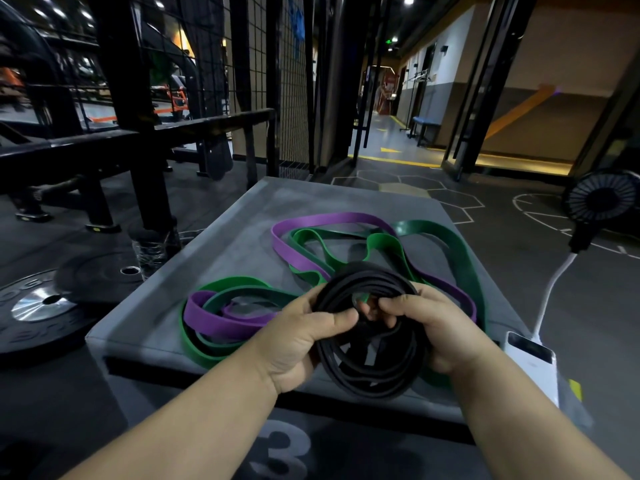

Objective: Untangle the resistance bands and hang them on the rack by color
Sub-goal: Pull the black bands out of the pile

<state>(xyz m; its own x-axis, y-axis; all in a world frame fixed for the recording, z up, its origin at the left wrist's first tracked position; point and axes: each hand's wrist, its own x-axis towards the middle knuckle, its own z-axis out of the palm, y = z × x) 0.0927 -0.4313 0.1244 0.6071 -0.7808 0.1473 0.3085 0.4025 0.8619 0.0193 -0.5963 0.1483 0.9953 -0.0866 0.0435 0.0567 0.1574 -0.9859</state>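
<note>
A coil of black resistance bands (369, 372) is held over the near edge of a grey padded box (242, 237). My left hand (298, 337) grips the coil's left side, thumb across its loops. My right hand (433, 327) pinches the coil's upper right part. Behind the coil, green bands (446, 244) and purple bands (311, 221) lie tangled together on the box top, with one green and purple knot (214, 317) at the near left.
A black metal rack with mesh (145, 98) stands to the left. Weight plates (41, 306) lie on the floor at the left. A white power bank (530, 358) with a cable and a small black fan (602, 202) sit at the right.
</note>
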